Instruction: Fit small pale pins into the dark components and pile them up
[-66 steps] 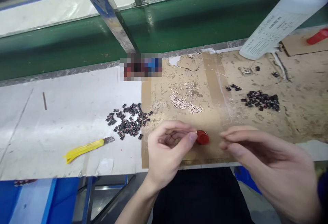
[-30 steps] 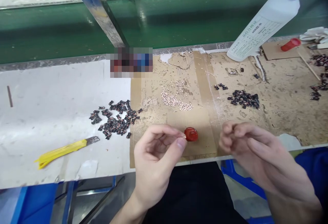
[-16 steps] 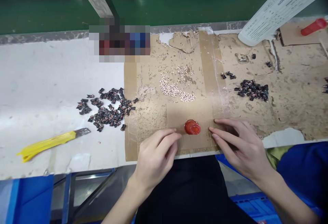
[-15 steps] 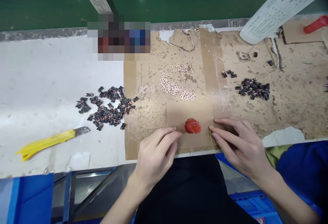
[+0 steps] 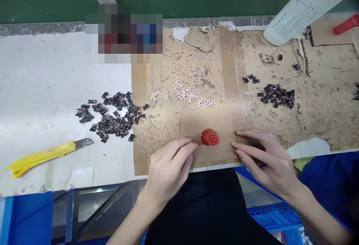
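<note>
A small red cap [image 5: 210, 137] sits on the cardboard [image 5: 316, 99] between the left hand [image 5: 168, 166] and right hand [image 5: 266, 159], just off their fingertips. Both lie flat, fingers loosely spread, empty. It looks light and stiff, best pinched at its rim.

On the white bottle [image 5: 305, 6] only "608" is legible; other label print blurs
</note>
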A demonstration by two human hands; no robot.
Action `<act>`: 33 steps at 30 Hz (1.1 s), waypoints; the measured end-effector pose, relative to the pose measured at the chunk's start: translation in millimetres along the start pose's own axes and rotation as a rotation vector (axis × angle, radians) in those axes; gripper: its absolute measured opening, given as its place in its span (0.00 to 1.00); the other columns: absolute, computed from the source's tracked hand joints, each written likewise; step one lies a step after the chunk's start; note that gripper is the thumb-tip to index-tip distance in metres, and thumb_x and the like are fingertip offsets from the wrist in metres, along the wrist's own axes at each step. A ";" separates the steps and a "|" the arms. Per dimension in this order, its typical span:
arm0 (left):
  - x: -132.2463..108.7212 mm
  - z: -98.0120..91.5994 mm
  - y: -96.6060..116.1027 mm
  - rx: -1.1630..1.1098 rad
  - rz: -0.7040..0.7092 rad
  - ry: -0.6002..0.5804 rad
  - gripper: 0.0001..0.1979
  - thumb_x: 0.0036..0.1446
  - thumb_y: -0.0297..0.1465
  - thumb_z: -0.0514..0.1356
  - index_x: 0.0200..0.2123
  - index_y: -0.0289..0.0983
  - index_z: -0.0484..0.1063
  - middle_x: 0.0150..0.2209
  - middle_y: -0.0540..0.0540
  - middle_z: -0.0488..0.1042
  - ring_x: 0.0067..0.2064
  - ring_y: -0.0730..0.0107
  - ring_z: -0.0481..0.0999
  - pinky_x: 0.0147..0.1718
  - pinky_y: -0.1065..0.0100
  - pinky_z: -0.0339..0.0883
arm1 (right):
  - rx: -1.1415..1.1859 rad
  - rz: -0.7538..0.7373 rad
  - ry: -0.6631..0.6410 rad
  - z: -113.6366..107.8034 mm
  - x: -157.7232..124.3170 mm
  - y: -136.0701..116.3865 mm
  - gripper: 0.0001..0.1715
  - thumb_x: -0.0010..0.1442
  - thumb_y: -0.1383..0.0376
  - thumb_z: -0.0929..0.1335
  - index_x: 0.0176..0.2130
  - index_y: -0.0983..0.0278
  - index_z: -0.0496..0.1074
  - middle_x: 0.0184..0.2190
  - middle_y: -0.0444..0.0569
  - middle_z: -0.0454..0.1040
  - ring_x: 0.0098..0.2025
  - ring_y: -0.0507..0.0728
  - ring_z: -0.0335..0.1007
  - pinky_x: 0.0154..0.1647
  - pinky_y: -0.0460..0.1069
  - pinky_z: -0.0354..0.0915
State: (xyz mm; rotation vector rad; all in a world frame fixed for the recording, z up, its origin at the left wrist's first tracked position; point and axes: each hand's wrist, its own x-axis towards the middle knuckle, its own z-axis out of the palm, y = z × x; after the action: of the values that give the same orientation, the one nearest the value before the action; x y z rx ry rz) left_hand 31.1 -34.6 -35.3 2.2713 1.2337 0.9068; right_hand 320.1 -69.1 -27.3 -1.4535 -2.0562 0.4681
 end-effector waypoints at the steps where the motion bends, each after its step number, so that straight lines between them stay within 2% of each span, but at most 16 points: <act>1: 0.1 0.0 -0.1 0.001 0.002 0.000 0.13 0.66 0.18 0.60 0.48 0.39 0.76 0.45 0.44 0.85 0.45 0.63 0.87 0.45 0.67 0.80 | -0.025 -0.013 -0.009 0.9 0.0 -0.4 0.21 0.62 0.73 0.74 0.53 0.56 0.83 0.55 0.56 0.79 0.54 0.67 0.76 0.51 0.63 0.74; 5: 0.4 0.3 0.4 0.018 0.003 -0.007 0.14 0.65 0.18 0.60 0.48 0.39 0.76 0.45 0.43 0.85 0.44 0.63 0.87 0.44 0.67 0.80 | -0.033 -0.008 -0.034 0.4 1.4 -1.3 0.21 0.62 0.72 0.73 0.54 0.55 0.82 0.54 0.56 0.79 0.54 0.67 0.76 0.51 0.63 0.74; 12: -1.0 1.6 1.2 0.033 0.013 0.007 0.12 0.66 0.20 0.59 0.48 0.40 0.77 0.45 0.43 0.86 0.44 0.62 0.87 0.43 0.66 0.81 | 0.098 0.140 -0.036 -17.3 -7.0 -3.8 0.21 0.64 0.65 0.74 0.56 0.55 0.81 0.58 0.55 0.78 0.58 0.68 0.76 0.56 0.61 0.74; 15: 0.1 -0.6 2.8 0.016 0.009 0.024 0.13 0.66 0.19 0.60 0.48 0.40 0.77 0.45 0.43 0.85 0.45 0.63 0.87 0.44 0.67 0.81 | 0.368 0.315 0.032 -22.9 -9.7 -13.2 0.14 0.69 0.62 0.70 0.51 0.51 0.83 0.54 0.51 0.80 0.57 0.64 0.77 0.56 0.57 0.74; 16: 1.0 -1.9 4.2 -0.002 0.005 0.046 0.14 0.65 0.18 0.60 0.47 0.40 0.77 0.45 0.43 0.84 0.45 0.63 0.87 0.45 0.67 0.81 | 0.525 0.389 0.064 -23.6 -8.8 -17.6 0.15 0.72 0.60 0.67 0.50 0.50 0.84 0.51 0.51 0.81 0.54 0.63 0.78 0.53 0.56 0.75; 18: 3.5 -5.0 8.6 -0.058 -0.009 0.114 0.16 0.63 0.16 0.62 0.47 0.39 0.77 0.44 0.43 0.82 0.46 0.64 0.86 0.46 0.66 0.81 | 0.857 0.532 0.122 -23.5 -4.7 -26.9 0.23 0.75 0.54 0.61 0.48 0.49 0.85 0.45 0.51 0.81 0.45 0.60 0.79 0.44 0.55 0.77; 19: 4.9 -6.3 11.6 -0.098 -0.017 0.154 0.17 0.61 0.14 0.62 0.47 0.39 0.77 0.44 0.44 0.82 0.46 0.64 0.86 0.47 0.66 0.81 | 0.997 0.597 0.140 -23.0 -2.0 -31.4 0.25 0.75 0.52 0.60 0.46 0.48 0.86 0.42 0.51 0.80 0.40 0.59 0.78 0.40 0.55 0.77; 21: 7.7 -7.9 19.1 -0.198 -0.041 0.218 0.19 0.59 0.12 0.62 0.47 0.39 0.77 0.44 0.45 0.81 0.45 0.64 0.85 0.46 0.65 0.81 | 1.192 0.717 0.159 -21.4 3.3 -39.7 0.23 0.73 0.49 0.63 0.40 0.48 0.86 0.36 0.50 0.77 0.33 0.56 0.73 0.34 0.53 0.75; 23: 11.0 -7.7 29.6 -0.332 -0.095 0.276 0.20 0.59 0.12 0.62 0.47 0.40 0.78 0.44 0.46 0.80 0.45 0.64 0.84 0.44 0.65 0.81 | 1.316 0.790 0.165 -19.6 6.8 -47.0 0.19 0.70 0.49 0.67 0.35 0.50 0.84 0.32 0.50 0.72 0.30 0.55 0.68 0.31 0.52 0.72; 25: 16.0 -6.3 43.9 -0.517 -0.199 0.304 0.19 0.61 0.13 0.61 0.47 0.40 0.78 0.43 0.47 0.79 0.43 0.65 0.84 0.42 0.65 0.82 | 1.407 0.819 0.139 -17.3 8.1 -54.0 0.14 0.67 0.50 0.70 0.34 0.52 0.81 0.31 0.49 0.69 0.30 0.55 0.65 0.29 0.52 0.69; 27: 22.8 -4.3 61.5 -0.752 -0.348 0.287 0.15 0.65 0.15 0.60 0.45 0.41 0.77 0.41 0.48 0.78 0.39 0.68 0.85 0.37 0.67 0.82 | 1.460 0.810 0.093 -14.6 8.8 -61.4 0.08 0.64 0.53 0.73 0.36 0.52 0.78 0.31 0.47 0.67 0.30 0.55 0.64 0.30 0.51 0.69; 29: 30.2 -2.5 80.0 -0.985 -0.470 0.242 0.13 0.67 0.18 0.60 0.44 0.42 0.77 0.40 0.49 0.76 0.36 0.70 0.85 0.34 0.69 0.83 | 1.508 0.799 0.048 -11.8 10.1 -68.8 0.08 0.62 0.55 0.75 0.35 0.53 0.74 0.31 0.46 0.66 0.31 0.54 0.63 0.30 0.49 0.69; 31: 36.1 -1.2 95.8 -1.125 -0.509 0.211 0.12 0.68 0.19 0.61 0.44 0.43 0.77 0.40 0.49 0.78 0.37 0.68 0.86 0.35 0.67 0.85 | 1.575 0.805 0.007 -9.3 12.4 -75.3 0.12 0.61 0.55 0.75 0.33 0.54 0.71 0.31 0.44 0.65 0.30 0.53 0.61 0.30 0.48 0.68; 33: 39.3 -0.6 106.1 -1.135 -0.484 0.208 0.13 0.67 0.19 0.63 0.45 0.44 0.78 0.41 0.48 0.81 0.40 0.63 0.87 0.40 0.62 0.87 | 1.655 0.827 -0.015 -7.2 15.1 -79.8 0.13 0.62 0.54 0.75 0.33 0.55 0.70 0.32 0.44 0.65 0.29 0.53 0.61 0.30 0.47 0.68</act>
State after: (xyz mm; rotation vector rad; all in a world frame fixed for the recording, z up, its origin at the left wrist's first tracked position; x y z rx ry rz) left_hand 108.7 -57.6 43.8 0.9657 0.8926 1.2197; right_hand 262.2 -83.0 28.4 -0.9615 -0.3534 1.8447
